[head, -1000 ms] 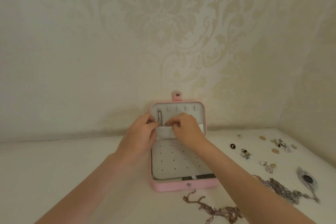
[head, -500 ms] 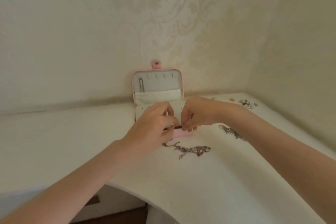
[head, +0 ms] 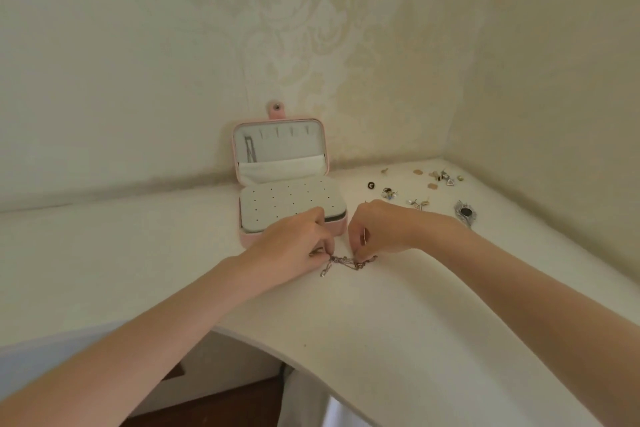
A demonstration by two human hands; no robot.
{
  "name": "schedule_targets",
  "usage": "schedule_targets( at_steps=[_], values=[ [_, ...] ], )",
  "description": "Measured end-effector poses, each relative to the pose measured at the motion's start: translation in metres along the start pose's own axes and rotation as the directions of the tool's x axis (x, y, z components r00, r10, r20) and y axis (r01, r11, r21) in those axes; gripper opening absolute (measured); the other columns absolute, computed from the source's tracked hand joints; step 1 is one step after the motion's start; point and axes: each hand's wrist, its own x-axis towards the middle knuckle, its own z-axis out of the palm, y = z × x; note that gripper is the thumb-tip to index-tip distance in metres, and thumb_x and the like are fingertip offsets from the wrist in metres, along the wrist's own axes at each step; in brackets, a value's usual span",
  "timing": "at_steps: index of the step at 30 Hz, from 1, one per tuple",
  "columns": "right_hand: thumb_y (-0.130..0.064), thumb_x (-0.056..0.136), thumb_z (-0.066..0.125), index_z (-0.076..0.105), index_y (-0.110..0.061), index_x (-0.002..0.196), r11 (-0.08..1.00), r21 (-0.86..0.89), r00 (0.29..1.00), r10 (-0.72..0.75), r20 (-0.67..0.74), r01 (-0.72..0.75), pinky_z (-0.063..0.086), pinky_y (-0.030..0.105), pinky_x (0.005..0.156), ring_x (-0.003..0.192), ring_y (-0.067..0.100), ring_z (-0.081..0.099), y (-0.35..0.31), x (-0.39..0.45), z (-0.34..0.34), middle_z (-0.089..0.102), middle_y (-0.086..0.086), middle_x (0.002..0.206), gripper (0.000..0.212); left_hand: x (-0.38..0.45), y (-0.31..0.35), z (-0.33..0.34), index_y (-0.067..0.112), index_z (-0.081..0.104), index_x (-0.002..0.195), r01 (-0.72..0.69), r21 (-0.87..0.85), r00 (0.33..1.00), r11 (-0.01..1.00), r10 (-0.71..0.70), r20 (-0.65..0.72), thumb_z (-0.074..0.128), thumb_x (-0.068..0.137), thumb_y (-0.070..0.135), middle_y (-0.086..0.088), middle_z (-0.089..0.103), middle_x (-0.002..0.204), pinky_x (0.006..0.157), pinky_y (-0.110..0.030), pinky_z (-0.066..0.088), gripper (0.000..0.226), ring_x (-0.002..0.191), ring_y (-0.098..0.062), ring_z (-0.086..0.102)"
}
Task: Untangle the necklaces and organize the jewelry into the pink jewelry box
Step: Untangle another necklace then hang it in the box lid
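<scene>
Chain (head: 346, 262) lies crosswise on counter (head: 381, 322) before box (head: 292, 204); left hand (head: 294, 246) pinches one end, right hand (head: 377, 232) the other.

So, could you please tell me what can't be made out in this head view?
- Fingertips of the left hand and right hand: curled under, grip on the chain hidden.
- Small pieces by the wall: too small to identify.
- Box front: left hand covers it.

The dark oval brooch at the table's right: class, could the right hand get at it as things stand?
Probably not yet: the right hand pinches the tangled chain. Otherwise nothing blocks the brooch.
</scene>
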Motion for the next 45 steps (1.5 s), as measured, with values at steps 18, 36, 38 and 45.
schedule_targets(
  at_steps=[18,36,38,45],
  values=[
    [-0.01,0.079,0.062,0.062,-0.011,0.071,0.964,0.202,0.978,0.193,-0.084,-0.173,0.038,0.007,0.044,0.048,-0.003,0.057,0.031,-0.007,-0.027,0.066,-0.006,0.064,0.008,0.011,0.008,-0.042,0.012,0.058,0.075,0.251,-0.952,0.889,0.177,-0.431,0.154,0.051,0.09,0.008,-0.001,0.062,0.067,0.073,-0.029,0.052,0.017,0.061,-0.013,0.061],
    [-0.005,0.087,0.061,0.065,-0.016,0.106,0.792,0.596,0.981,-0.189,0.034,0.132,0.05,0.019,0.08,0.093,0.005,0.062,-0.018,-0.008,-0.055,0.067,-0.001,0.112,0.022,0.023,0.027,-0.106,0.015,0.054,0.086,0.093,-0.918,0.949,0.385,-0.313,-0.036,0.052,0.094,0.015,0.006,0.066,0.07,0.041,-0.015,0.036,0.008,0.053,-0.006,0.055],
    [-0.006,0.087,0.061,0.068,-0.016,0.096,0.781,0.606,0.979,-0.204,0.019,0.151,0.049,0.019,0.078,0.088,0.006,0.063,-0.021,-0.005,-0.053,0.069,0.001,0.1,0.015,0.023,0.028,-0.113,0.016,0.054,0.085,0.083,-0.917,0.944,0.39,-0.325,-0.053,0.052,0.094,0.014,0.005,0.069,0.072,0.037,-0.014,0.033,0.009,0.052,-0.007,0.057],
    [-0.007,0.088,0.061,0.07,-0.008,0.09,0.783,0.608,0.991,-0.11,-0.078,0.134,0.043,0.016,0.06,0.071,0.008,0.061,-0.017,0.0,-0.053,0.072,-0.001,0.079,0.009,0.021,0.026,-0.143,0.014,0.05,0.084,0.07,-0.974,0.928,0.216,-0.372,-0.016,0.049,0.095,0.012,-0.002,0.073,0.078,0.029,-0.011,0.024,0.012,0.051,-0.008,0.063]
  ],
)
